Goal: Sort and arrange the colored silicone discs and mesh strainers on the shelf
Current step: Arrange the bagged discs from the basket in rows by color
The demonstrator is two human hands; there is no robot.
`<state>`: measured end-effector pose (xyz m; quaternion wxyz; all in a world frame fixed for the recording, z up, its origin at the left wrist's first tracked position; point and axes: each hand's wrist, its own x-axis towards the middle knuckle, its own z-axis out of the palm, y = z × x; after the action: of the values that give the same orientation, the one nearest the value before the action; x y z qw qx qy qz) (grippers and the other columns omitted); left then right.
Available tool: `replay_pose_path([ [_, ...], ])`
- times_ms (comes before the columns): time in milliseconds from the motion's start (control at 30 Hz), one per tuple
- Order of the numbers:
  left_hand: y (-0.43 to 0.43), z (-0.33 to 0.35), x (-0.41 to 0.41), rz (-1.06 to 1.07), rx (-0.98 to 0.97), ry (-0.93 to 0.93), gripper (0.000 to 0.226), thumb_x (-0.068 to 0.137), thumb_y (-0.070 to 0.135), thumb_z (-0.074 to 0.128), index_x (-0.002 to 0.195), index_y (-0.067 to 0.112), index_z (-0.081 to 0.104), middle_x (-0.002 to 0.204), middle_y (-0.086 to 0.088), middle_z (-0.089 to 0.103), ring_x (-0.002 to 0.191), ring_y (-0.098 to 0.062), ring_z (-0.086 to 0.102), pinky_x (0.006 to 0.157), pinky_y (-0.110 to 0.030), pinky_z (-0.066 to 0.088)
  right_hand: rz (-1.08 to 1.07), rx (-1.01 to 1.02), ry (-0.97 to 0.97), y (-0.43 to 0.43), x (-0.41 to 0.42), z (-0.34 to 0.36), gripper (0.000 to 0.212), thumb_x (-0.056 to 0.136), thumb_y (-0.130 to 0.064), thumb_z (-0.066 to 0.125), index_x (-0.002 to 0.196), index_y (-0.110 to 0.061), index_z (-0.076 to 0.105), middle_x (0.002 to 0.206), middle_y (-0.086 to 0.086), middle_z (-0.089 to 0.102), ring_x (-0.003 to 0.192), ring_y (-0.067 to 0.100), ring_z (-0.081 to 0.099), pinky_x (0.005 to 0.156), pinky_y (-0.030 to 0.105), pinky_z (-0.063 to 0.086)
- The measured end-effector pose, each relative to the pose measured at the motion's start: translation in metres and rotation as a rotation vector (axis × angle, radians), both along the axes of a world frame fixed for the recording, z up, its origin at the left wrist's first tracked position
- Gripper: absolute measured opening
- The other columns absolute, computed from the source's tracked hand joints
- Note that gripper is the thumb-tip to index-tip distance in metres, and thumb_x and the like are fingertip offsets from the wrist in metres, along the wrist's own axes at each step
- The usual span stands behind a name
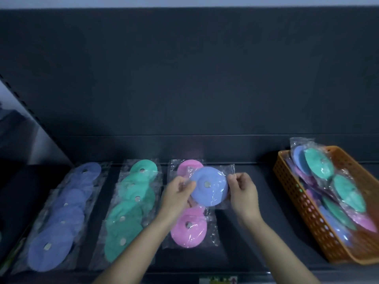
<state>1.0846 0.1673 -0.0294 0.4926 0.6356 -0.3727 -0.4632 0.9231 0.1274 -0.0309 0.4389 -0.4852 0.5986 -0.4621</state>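
Note:
A blue silicone disc (209, 186) in a clear plastic sleeve hangs above the pink row, held by both hands. My left hand (177, 193) pinches its left edge and my right hand (243, 191) pinches the sleeve's right edge. On the dark shelf (246, 238) lie three rows of wrapped discs: a blue row (61, 218) at the left, a green row (129, 212) in the middle, and a pink row (189, 229) partly hidden under the held disc.
An orange perforated basket (307, 214) stands at the right, filled with several wrapped blue, green and pink discs (336, 189). A dark back panel (184, 78) rises behind the shelf. A slanted shelf upright (34, 117) bounds the left side.

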Motion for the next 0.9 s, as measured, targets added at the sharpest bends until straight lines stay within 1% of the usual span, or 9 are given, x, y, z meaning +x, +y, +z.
replay_pose_path([
  [133, -0.016, -0.009, -0.017, 0.002, -0.061, -0.486, 0.024, 0.096, 0.019, 0.047, 0.077, 0.004, 0.048, 0.056, -0.009, 0.058, 0.044, -0.015, 0.056, 0.054, -0.036, 0.049, -0.025, -0.013, 0.054, -0.010, -0.016, -0.002, 0.018, 0.091, -0.017, 0.055, 0.076, -0.007, 0.051, 0.060, 0.003, 0.057, 0.053, 0.016, 0.053, 0.053, 0.022, 0.045],
  [200, -0.021, -0.009, -0.022, -0.038, -0.055, -0.516, 0.023, 0.097, 0.017, 0.047, 0.080, 0.001, 0.049, 0.058, -0.006, 0.058, 0.040, -0.008, 0.054, 0.048, -0.029, 0.046, -0.011, -0.034, 0.166, -0.017, -0.024, -0.003, 0.019, 0.090, -0.014, 0.054, 0.074, -0.006, 0.050, 0.059, 0.001, 0.056, 0.054, 0.013, 0.051, 0.047, 0.013, 0.037],
  [300, -0.029, -0.013, -0.027, -0.083, -0.024, -0.358, 0.015, 0.093, 0.009, 0.053, 0.080, 0.004, 0.053, 0.061, -0.001, 0.061, 0.043, -0.009, 0.057, 0.049, -0.024, 0.039, -0.022, -0.016, 0.196, -0.030, -0.033, -0.010, 0.018, 0.091, -0.013, 0.053, 0.075, -0.007, 0.049, 0.065, 0.000, 0.055, 0.061, 0.013, 0.049, 0.052, 0.017, 0.036],
  [367, -0.035, -0.018, -0.022, -0.073, -0.015, -0.331, 0.014, 0.090, 0.004, 0.057, 0.079, 0.014, 0.054, 0.076, -0.002, 0.066, 0.051, -0.012, 0.061, 0.053, -0.023, 0.042, -0.033, 0.032, 0.138, -0.042, -0.043, -0.017, 0.016, 0.093, -0.013, 0.052, 0.078, -0.006, 0.049, 0.067, 0.002, 0.054, 0.060, 0.016, 0.048, 0.053, 0.025, 0.038],
  [500, -0.037, -0.025, -0.013, -0.102, -0.018, -0.622, 0.008, 0.087, 0.013, 0.064, 0.094, 0.014, 0.060, 0.093, -0.001, 0.069, 0.073, -0.014, 0.061, 0.070, -0.025, 0.046, -0.047, 0.128, 0.036, -0.073, -0.062, -0.034, 0.018, 0.093, -0.014, 0.052, 0.076, -0.010, 0.048, 0.069, 0.008, 0.054, 0.066, 0.022, 0.050, 0.060, 0.034, 0.043],
  [633, -0.034, -0.035, -0.012, -0.225, -0.113, -0.896, 0.026, 0.086, 0.019, 0.063, 0.110, 0.009, 0.062, 0.107, -0.008, 0.067, 0.100, -0.024, 0.061, 0.090, -0.033, 0.046, -0.008, 0.197, 0.058, -0.098, -0.069, -0.048, 0.018, 0.091, -0.018, 0.053, 0.076, -0.010, 0.049, 0.071, 0.010, 0.057, 0.068, 0.025, 0.054, 0.059, 0.040, 0.047],
  [767, -0.026, -0.053, -0.008, -0.371, -0.103, -1.065, 0.058, 0.085, 0.050, 0.043, 0.128, 0.014, 0.056, 0.132, -0.005, 0.055, 0.127, -0.024, 0.044, 0.109, -0.036, 0.034, 0.132, 0.096, 0.334, -0.097, -0.071, -0.047, 0.011, 0.091, -0.018, 0.055, 0.096, -0.010, 0.051, 0.088, 0.005, 0.058, 0.083, 0.022, 0.053, 0.067, 0.031, 0.042],
  [833, -0.024, -0.060, -0.007, -0.384, -0.087, -1.119, 0.068, 0.083, 0.059, 0.032, 0.134, 0.018, 0.050, 0.142, -0.004, 0.046, 0.137, -0.023, 0.032, 0.115, -0.039, 0.026, 0.176, -0.143, 0.676, -0.092, -0.074, -0.053, 0.033, 0.087, -0.015, 0.060, 0.118, -0.007, 0.053, 0.114, 0.012, 0.058, 0.103, 0.030, 0.052, 0.084, 0.037, 0.042],
  [900, -0.020, -0.059, -0.007, -0.348, -0.073, -1.076, 0.073, 0.081, 0.062, 0.029, 0.138, 0.019, 0.047, 0.148, -0.002, 0.038, 0.141, -0.020, 0.025, 0.117, -0.034, 0.018, 0.335, -0.366, 0.920, -0.084, -0.074, -0.062, 0.041, 0.082, -0.014, 0.062, 0.123, -0.015, 0.056, 0.128, 0.015, 0.053, 0.113, 0.038, 0.048, 0.093, 0.045, 0.044],
])
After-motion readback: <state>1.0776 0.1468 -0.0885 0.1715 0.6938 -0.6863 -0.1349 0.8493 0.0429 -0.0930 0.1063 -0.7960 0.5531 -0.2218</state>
